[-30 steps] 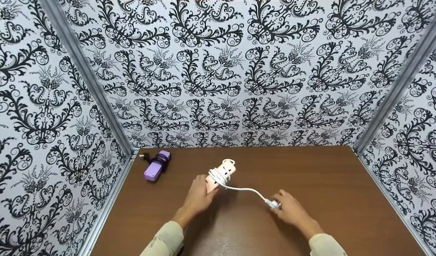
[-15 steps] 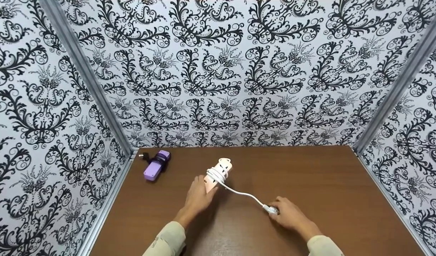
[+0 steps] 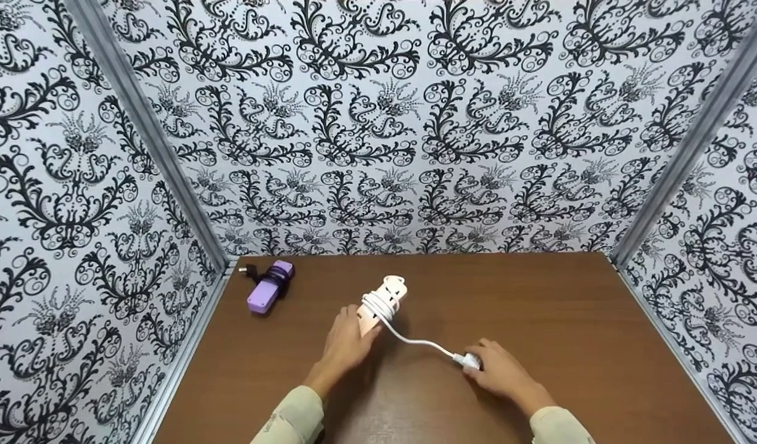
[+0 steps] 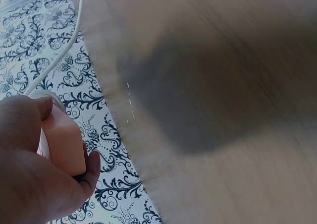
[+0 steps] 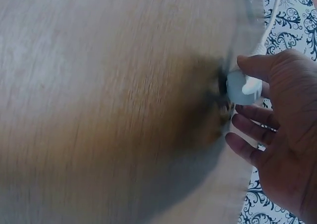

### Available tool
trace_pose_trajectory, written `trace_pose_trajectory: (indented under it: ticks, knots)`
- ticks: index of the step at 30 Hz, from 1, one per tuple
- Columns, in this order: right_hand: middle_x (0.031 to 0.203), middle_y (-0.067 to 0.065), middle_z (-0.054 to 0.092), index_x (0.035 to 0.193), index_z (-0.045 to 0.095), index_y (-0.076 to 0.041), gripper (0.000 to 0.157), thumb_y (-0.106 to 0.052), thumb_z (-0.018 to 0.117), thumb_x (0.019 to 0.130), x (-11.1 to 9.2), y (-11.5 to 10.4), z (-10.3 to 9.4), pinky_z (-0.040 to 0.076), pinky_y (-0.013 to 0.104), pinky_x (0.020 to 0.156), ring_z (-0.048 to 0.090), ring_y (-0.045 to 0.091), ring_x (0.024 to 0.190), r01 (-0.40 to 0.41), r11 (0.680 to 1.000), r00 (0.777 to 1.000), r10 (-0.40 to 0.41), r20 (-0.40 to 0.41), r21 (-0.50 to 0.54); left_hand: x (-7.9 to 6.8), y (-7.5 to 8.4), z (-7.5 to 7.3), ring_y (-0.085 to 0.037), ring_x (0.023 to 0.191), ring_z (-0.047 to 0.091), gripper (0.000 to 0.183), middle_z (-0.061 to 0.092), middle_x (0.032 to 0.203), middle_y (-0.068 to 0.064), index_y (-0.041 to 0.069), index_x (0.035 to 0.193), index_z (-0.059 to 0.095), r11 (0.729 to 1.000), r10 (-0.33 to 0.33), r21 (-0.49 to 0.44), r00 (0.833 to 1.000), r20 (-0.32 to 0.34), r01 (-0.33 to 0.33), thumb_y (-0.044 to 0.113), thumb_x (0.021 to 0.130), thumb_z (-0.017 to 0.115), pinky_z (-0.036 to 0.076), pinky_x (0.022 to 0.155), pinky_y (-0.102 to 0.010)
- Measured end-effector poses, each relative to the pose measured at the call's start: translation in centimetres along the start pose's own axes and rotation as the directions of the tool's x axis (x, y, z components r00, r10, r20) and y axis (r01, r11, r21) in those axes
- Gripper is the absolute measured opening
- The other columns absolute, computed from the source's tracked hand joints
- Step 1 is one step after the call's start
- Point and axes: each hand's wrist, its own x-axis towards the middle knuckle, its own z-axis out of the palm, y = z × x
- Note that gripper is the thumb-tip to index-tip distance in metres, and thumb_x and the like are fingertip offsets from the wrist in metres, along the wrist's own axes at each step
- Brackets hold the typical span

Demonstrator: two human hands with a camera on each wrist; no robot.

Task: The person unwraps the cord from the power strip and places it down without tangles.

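- Since a second ago, the white plug [image 3: 469, 361] and the right hand [image 3: 498, 370] have shifted slightly toward eight o'clock, and the cord [image 3: 418, 341] between plug and strip now dips lower.
- Nearest, cream fabric sleeves [image 3: 292, 413] enter from the lower edge.
- The right hand pinches the plug between thumb and forefinger; its other fingers bend loosely, clear of it. The plug is a stubby, smooth, plastic-looking block.
- The left hand [image 3: 347, 339] grips the near end of a pink power strip [image 3: 367, 319], whose long axis points to one o'clock, away from that hand. Whether its far end touches the table is hard to tell.
- Plug and right hand lie toward four o'clock from the strip; the round, supple cord joins them after several turns about the strip's middle.
- Farther back, toward ten o'clock from the left hand, a purple power strip [image 3: 264, 297] wound with black cord lies on the brown wood-grain table [image 3: 569, 296].
- Beyond stands a wall [image 3: 378, 123] patterned with black scrolls on white.
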Motion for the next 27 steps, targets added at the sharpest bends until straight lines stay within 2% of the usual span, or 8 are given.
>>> trace_pose_trajectory:
  ticks: [3,8,13,19,23,27]
  knots:
    - [0.129,0.013,0.069,0.129,0.071,-0.004,0.048,-0.03,0.084,0.09,0.1,-0.3,-0.1,0.051,0.06,0.106,0.064,0.037,0.123,-0.025,1.0,1.0,0.024,0.008,0.014,-0.2,-0.1,0.2,-0.032,0.106,0.063,0.056,0.063,0.116,-0.016,-0.002,0.13,0.057,1.0,-0.001,-0.001,1.0,-0.002,0.001,0.034,0.094,0.08,0.055,0.087,-0.05]
    - [0.13,0.017,0.069,0.132,0.069,-0.003,0.056,-0.032,0.086,0.088,0.4,-1.4,-0.7,0.047,0.062,0.108,0.063,0.04,0.123,-0.033,0.999,0.999,0.033,0.006,0.01,-0.4,-0.1,0.5,-0.032,0.103,0.063,0.053,0.063,0.112,-0.015,-0.002,0.127,0.058,1.0,0.023,-0.008,0.999,-0.034,-0.023,0.031,0.093,0.081,0.055,0.084,-0.05]
    - [0.138,0.024,0.067,0.134,0.068,0.001,0.057,-0.031,0.084,0.09,0.7,-3.5,-1.4,0.043,0.068,0.112,0.061,0.048,0.127,0.069,0.998,0.996,-0.069,-0.052,-0.004,-0.5,0.5,0.4,-0.033,0.105,0.062,0.055,0.063,0.114,-0.016,-0.002,0.129,0.058,0.999,0.03,-0.018,0.999,-0.038,-0.031,0.032,0.092,0.081,0.055,0.086,-0.051]
    - [0.141,0.025,0.067,0.133,0.069,-0.001,0.047,-0.029,0.077,0.096,1.7,-7.4,-1.6,0.047,0.067,0.111,0.062,0.048,0.131,0.227,0.974,0.965,-0.228,-0.131,-0.022,-0.4,1.5,0.0,-0.031,0.109,0.062,0.055,0.064,0.118,-0.015,0.001,0.131,0.059,0.999,0.03,-0.027,0.999,-0.039,-0.031,0.027,0.089,0.084,0.055,0.09,-0.05]
    - [0.142,0.023,0.067,0.135,0.068,-0.002,0.046,-0.029,0.073,0.099,2.1,-9.6,-1.6,0.047,0.065,0.111,0.062,0.044,0.133,0.258,0.966,0.958,-0.256,-0.13,0.002,-0.4,2.3,0.1,-0.028,0.107,0.062,0.054,0.064,0.117,-0.012,0.004,0.131,0.06,0.998,0.043,-0.04,0.998,-0.038,-0.044,0.025,0.088,0.084,0.055,0.088,-0.047]
    - [0.139,0.02,0.07,0.136,0.068,-0.002,0.045,-0.031,0.069,0.102,2.3,-10.9,-1.2,0.048,0.063,0.112,0.064,0.041,0.132,0.272,0.962,0.958,-0.266,-0.106,0.041,-0.4,3.1,0.3,-0.029,0.111,0.063,0.054,0.065,0.119,-0.011,0.005,0.131,0.06,0.997,0.046,-0.052,0.998,-0.042,-0.048,0.026,0.088,0.085,0.055,0.09,-0.048]
